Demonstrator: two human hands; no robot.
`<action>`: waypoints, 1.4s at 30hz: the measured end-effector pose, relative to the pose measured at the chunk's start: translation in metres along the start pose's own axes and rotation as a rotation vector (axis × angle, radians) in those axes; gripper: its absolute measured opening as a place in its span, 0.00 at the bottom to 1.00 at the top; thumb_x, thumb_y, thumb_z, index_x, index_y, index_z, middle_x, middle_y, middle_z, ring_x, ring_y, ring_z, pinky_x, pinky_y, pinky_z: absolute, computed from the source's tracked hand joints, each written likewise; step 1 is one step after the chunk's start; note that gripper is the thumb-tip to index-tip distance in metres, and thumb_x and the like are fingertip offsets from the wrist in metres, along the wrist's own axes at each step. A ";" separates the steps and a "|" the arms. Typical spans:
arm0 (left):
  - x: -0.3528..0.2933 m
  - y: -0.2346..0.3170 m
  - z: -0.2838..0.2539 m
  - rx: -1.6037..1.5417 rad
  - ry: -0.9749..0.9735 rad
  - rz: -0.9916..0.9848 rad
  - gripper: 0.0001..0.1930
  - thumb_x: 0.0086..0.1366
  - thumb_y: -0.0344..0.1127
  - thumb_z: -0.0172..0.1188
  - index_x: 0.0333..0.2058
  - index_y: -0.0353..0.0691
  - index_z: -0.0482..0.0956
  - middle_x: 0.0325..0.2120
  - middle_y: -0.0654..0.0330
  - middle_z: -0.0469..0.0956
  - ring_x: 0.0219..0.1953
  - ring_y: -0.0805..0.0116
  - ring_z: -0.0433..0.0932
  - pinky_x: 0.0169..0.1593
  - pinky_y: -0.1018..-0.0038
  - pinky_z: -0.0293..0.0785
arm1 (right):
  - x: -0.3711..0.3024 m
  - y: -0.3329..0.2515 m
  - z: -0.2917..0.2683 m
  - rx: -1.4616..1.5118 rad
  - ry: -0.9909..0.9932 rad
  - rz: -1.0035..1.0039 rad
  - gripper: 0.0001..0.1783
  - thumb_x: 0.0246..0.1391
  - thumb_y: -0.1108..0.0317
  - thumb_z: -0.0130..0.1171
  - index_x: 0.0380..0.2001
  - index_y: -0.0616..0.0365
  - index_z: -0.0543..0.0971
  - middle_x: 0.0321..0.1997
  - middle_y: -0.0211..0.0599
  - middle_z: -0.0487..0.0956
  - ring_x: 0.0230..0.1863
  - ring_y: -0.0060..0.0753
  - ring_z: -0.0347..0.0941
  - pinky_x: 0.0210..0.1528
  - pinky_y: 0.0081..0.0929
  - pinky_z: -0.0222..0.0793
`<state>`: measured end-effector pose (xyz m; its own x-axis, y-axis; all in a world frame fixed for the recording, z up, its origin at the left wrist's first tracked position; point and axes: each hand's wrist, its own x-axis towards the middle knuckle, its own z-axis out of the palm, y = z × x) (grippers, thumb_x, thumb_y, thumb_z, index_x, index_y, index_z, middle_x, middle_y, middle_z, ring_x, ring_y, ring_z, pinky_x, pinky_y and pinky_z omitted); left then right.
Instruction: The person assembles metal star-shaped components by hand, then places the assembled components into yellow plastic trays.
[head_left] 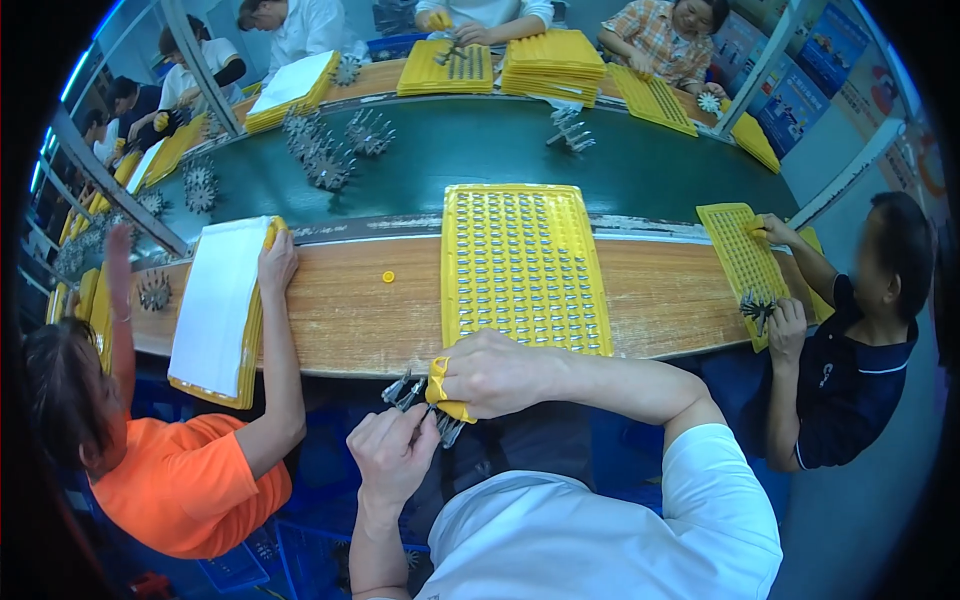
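A grey metal pronged cluster (450, 430) sits at lower centre, below the brown wooden worktop's (350, 325) front edge, pinched by the left hand (392, 452) and the curled right hand (490, 373). Above, a yellow rectangular plastic tray (448, 265) overlaps the green belt (480, 140); worktop stretches openly rightward.

One wide head-worn fisheye looks down and forward over the hands (500, 374) and workbench (345, 325).

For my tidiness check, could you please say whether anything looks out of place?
A small yellow round piece lies alone on the wooden bench, left of the central tray, looking stray, apart from trays and hands.
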<state>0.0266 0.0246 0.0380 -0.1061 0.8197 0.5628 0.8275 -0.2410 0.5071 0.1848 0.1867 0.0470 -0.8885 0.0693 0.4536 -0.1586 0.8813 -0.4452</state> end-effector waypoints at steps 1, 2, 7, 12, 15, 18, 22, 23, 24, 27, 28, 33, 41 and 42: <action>0.000 0.001 0.001 0.003 -0.017 0.008 0.07 0.51 0.24 0.71 0.30 0.39 0.84 0.14 0.62 0.71 0.15 0.64 0.68 0.23 0.69 0.62 | -0.003 0.001 -0.002 -0.013 -0.013 -0.013 0.09 0.47 0.67 0.69 0.27 0.56 0.78 0.25 0.35 0.74 0.29 0.42 0.77 0.28 0.40 0.72; 0.000 0.001 0.002 0.008 -0.034 0.015 0.07 0.50 0.25 0.71 0.29 0.40 0.83 0.14 0.63 0.72 0.15 0.63 0.69 0.23 0.68 0.62 | -0.007 0.003 -0.004 -0.029 -0.035 0.028 0.09 0.47 0.67 0.69 0.25 0.55 0.77 0.26 0.34 0.74 0.30 0.42 0.77 0.29 0.40 0.72; -0.003 -0.003 0.002 -0.045 0.061 -0.081 0.07 0.52 0.23 0.70 0.30 0.38 0.83 0.14 0.62 0.73 0.15 0.65 0.70 0.23 0.70 0.63 | -0.039 0.041 -0.054 -0.337 -0.130 0.303 0.09 0.44 0.67 0.66 0.33 0.52 0.86 0.33 0.39 0.80 0.46 0.45 0.79 0.41 0.45 0.77; -0.010 -0.008 0.004 -0.090 0.093 -0.160 0.07 0.54 0.22 0.70 0.33 0.35 0.83 0.15 0.60 0.74 0.16 0.66 0.70 0.23 0.71 0.64 | -0.093 0.134 -0.118 -0.392 -0.039 1.028 0.16 0.48 0.66 0.62 0.41 0.48 0.89 0.41 0.44 0.86 0.45 0.48 0.82 0.50 0.43 0.77; -0.010 -0.008 0.007 -0.096 0.066 -0.166 0.07 0.54 0.22 0.70 0.33 0.34 0.84 0.15 0.60 0.74 0.16 0.66 0.70 0.23 0.72 0.64 | -0.112 0.156 -0.127 -0.456 -0.096 1.104 0.15 0.46 0.65 0.62 0.39 0.49 0.89 0.38 0.47 0.86 0.44 0.50 0.83 0.50 0.45 0.76; -0.010 -0.007 0.010 -0.087 0.060 -0.177 0.07 0.54 0.23 0.70 0.33 0.35 0.84 0.15 0.60 0.74 0.16 0.66 0.71 0.23 0.71 0.64 | -0.113 0.168 -0.124 -0.462 -0.151 1.112 0.14 0.45 0.65 0.61 0.36 0.53 0.88 0.37 0.49 0.86 0.44 0.52 0.83 0.50 0.46 0.76; -0.011 -0.009 0.013 -0.087 0.061 -0.189 0.07 0.54 0.23 0.70 0.33 0.35 0.84 0.15 0.60 0.74 0.16 0.66 0.71 0.23 0.71 0.64 | -0.103 0.171 -0.121 -0.446 -0.224 1.119 0.14 0.45 0.66 0.59 0.34 0.58 0.87 0.40 0.52 0.86 0.45 0.54 0.82 0.50 0.47 0.76; -0.012 -0.010 0.015 -0.085 0.055 -0.185 0.07 0.54 0.23 0.70 0.33 0.35 0.84 0.16 0.60 0.75 0.16 0.65 0.71 0.24 0.71 0.64 | -0.100 0.173 -0.120 -0.444 -0.224 1.117 0.14 0.45 0.66 0.59 0.34 0.58 0.87 0.40 0.52 0.86 0.45 0.54 0.82 0.50 0.47 0.76; -0.012 -0.010 0.015 -0.086 0.048 -0.179 0.07 0.54 0.23 0.70 0.33 0.35 0.84 0.16 0.60 0.75 0.16 0.65 0.71 0.24 0.71 0.64 | -0.098 0.175 -0.119 -0.451 -0.253 1.144 0.14 0.45 0.66 0.59 0.35 0.58 0.87 0.40 0.52 0.86 0.46 0.53 0.83 0.50 0.47 0.76; -0.010 -0.007 0.016 -0.098 0.047 -0.177 0.07 0.54 0.23 0.70 0.33 0.34 0.84 0.16 0.59 0.75 0.16 0.65 0.71 0.24 0.71 0.64 | -0.098 0.180 -0.121 -0.455 -0.303 1.168 0.15 0.45 0.65 0.59 0.35 0.58 0.87 0.41 0.50 0.86 0.46 0.53 0.83 0.50 0.47 0.76; -0.010 -0.006 0.017 -0.099 0.048 -0.176 0.07 0.54 0.23 0.70 0.33 0.34 0.84 0.16 0.59 0.75 0.16 0.65 0.71 0.24 0.71 0.64 | -0.098 0.183 -0.122 -0.453 -0.324 1.164 0.15 0.46 0.65 0.58 0.36 0.58 0.87 0.40 0.49 0.86 0.46 0.53 0.83 0.50 0.47 0.76; -0.006 -0.004 0.017 -0.120 0.065 -0.145 0.07 0.54 0.23 0.71 0.33 0.35 0.84 0.15 0.61 0.74 0.15 0.66 0.70 0.23 0.71 0.62 | -0.112 0.189 -0.128 -0.393 -0.284 1.104 0.16 0.50 0.64 0.56 0.38 0.56 0.87 0.44 0.49 0.86 0.48 0.52 0.82 0.52 0.45 0.76; 0.002 0.001 0.004 -0.028 0.090 -0.030 0.10 0.54 0.23 0.71 0.36 0.36 0.84 0.18 0.60 0.76 0.18 0.62 0.72 0.24 0.69 0.64 | -0.026 0.065 -0.076 0.206 0.142 0.717 0.15 0.61 0.59 0.63 0.46 0.56 0.85 0.41 0.43 0.86 0.44 0.43 0.83 0.49 0.36 0.76; 0.005 0.003 0.007 -0.028 0.097 -0.009 0.10 0.54 0.24 0.72 0.36 0.36 0.84 0.19 0.60 0.77 0.18 0.62 0.74 0.24 0.69 0.65 | -0.022 0.053 -0.063 0.235 0.141 0.621 0.15 0.61 0.58 0.64 0.46 0.55 0.85 0.41 0.43 0.86 0.43 0.42 0.83 0.48 0.36 0.76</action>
<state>0.0324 0.0318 0.0382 -0.1677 0.7684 0.6176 0.8105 -0.2491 0.5301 0.2234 0.2613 0.0623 -0.7830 0.6041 0.1484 0.2596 0.5341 -0.8045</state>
